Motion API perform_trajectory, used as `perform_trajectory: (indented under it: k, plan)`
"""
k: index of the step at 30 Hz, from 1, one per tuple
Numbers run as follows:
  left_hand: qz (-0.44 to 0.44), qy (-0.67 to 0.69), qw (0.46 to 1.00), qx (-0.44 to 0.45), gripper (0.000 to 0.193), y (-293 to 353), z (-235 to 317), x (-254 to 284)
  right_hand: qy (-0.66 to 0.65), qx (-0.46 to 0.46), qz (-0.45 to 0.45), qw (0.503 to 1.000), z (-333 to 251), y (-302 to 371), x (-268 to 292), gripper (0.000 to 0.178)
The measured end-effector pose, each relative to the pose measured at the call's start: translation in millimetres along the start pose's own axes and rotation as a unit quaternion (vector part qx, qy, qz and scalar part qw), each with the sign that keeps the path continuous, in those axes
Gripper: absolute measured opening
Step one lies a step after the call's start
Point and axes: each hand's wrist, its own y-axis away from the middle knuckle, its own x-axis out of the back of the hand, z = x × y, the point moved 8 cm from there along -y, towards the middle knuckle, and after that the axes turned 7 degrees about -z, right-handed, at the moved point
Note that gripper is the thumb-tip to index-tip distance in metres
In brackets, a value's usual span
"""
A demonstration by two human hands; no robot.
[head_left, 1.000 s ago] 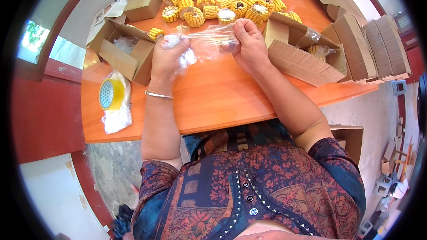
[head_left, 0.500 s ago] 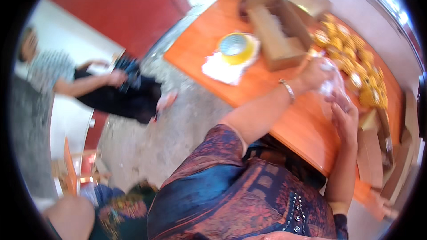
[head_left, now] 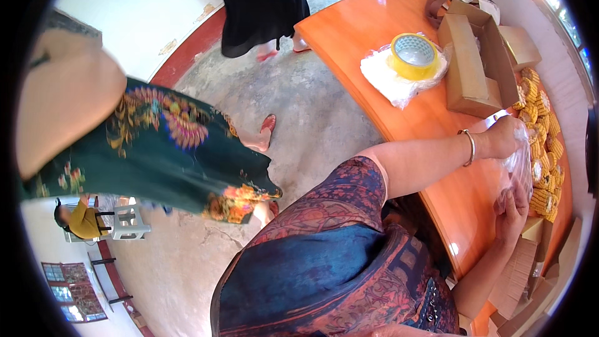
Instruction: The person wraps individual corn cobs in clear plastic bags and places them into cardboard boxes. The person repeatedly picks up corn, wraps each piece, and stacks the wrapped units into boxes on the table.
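Note:
My left hand [head_left: 502, 138], with a bangle on the wrist, is closed on a crumpled clear plastic bag [head_left: 519, 165] above the orange table [head_left: 430, 146]. Nearer to me, my right hand [head_left: 514, 209] pinches the lower part of the same bag with bent fingers. The bag hangs between the two hands, and whether anything lies inside it cannot be made out. Just beyond it is a pile of yellow corn cobs [head_left: 552, 128], partly hidden by the bag and my hands.
A yellow tape roll [head_left: 415, 56] rests on a stack of clear bags [head_left: 382, 78]. Behind my left hand stands an open cardboard box [head_left: 465, 84]; another carton [head_left: 515, 271] is beside my right forearm. A person in a green flowered skirt [head_left: 168, 143] stands close on my left.
My view has swung, so the table sits farther right. The person in the green skirt now fills the left side. Both hands stay on the bag.

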Motion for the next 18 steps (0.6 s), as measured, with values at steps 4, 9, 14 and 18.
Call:
perform_trajectory:
  k: [4, 9, 14, 18]
  plan:
    - [-0.016, -0.06, 0.998, -0.011, 0.013, 0, -4, 1, 0.028, 0.021, -0.035, 0.999, -10, 7, -4, 0.034]
    - [-0.043, 0.16, 0.984, 0.064, 0.006, 1, -19, -4, 0.007, 0.111, 0.016, 0.994, -15, 23, -2, 0.031]
    - [-0.074, 0.286, 0.95, 0.103, 0.014, -11, -40, 14, 0.045, -0.012, -0.198, 0.979, -20, -4, -51, 0.036]
    - [-0.144, 0.375, 0.911, 0.096, 0.015, 29, -13, 1, 0.007, 0.024, -0.048, 0.999, -31, 36, -56, 0.019]
